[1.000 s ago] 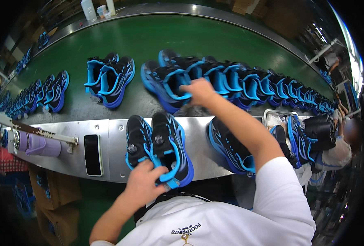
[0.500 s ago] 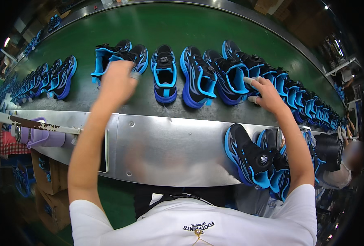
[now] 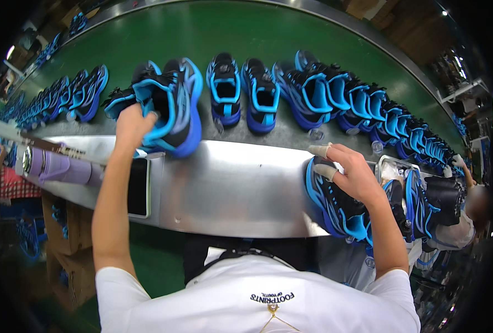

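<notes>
The left hand [image 3: 131, 123] is closed around the heel of a black-and-blue sneaker [image 3: 171, 105] at the near edge of the green conveyor belt [image 3: 163, 33], its long axis running away from the person, toe outward. The right hand [image 3: 353, 173], fingers loosely curled, rests on another sneaker [image 3: 335, 206] lying on its side on the steel table [image 3: 230, 188], without clasping it.

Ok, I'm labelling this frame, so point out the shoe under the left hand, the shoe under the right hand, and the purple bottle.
Shoe at the left hand [image 3: 174, 119], head view: on its blue and black side.
Shoe at the right hand [image 3: 335, 208], head view: on its black side panel.
Purple bottle [image 3: 63, 169], head view: on its body.
</notes>
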The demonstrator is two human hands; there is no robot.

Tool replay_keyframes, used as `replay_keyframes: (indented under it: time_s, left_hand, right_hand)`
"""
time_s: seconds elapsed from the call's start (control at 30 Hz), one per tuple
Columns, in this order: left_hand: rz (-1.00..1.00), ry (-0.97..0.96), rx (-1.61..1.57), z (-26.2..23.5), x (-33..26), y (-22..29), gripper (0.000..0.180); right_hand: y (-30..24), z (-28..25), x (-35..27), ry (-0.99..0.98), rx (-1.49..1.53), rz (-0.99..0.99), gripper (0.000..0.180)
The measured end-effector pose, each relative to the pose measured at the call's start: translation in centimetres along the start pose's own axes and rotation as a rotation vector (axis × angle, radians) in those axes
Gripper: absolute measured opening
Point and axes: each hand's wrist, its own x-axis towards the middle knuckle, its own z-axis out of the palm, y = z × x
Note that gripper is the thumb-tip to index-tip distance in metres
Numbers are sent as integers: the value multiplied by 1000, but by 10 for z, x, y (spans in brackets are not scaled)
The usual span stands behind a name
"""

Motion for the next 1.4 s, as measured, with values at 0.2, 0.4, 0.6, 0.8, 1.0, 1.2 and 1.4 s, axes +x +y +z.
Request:
replay_keyframes:
  time_s: [0.2,0.4,0.6,0.8,1.0,1.2,1.4]
  left_hand:
    - [20,-400,-58,15,-177,116,27]
    - [97,-356,-252,29,-231,131,27]
    - [226,117,-301,-11,-228,105,33]
    - [504,-81,-283,24,-177,92,48]
    - [501,-49,-133,36,-205,101,49]
    - [537,-53,-314,39,-207,88,45]
    - [528,38,-207,46,-217,91,31]
  right_hand:
    - [-38,72,-2,134,334,-301,60]
    - [-37,124,-22,134,211,-342,64]
    - [-35,123,-38,235,-14,-283,60]
    - [-35,120,-33,192,36,-210,64]
    - [-59,134,-58,376,-78,-209,60]
    - [-47,128,-53,332,-53,-176,53]
    - [-45,139,-56,417,-196,-327,39]
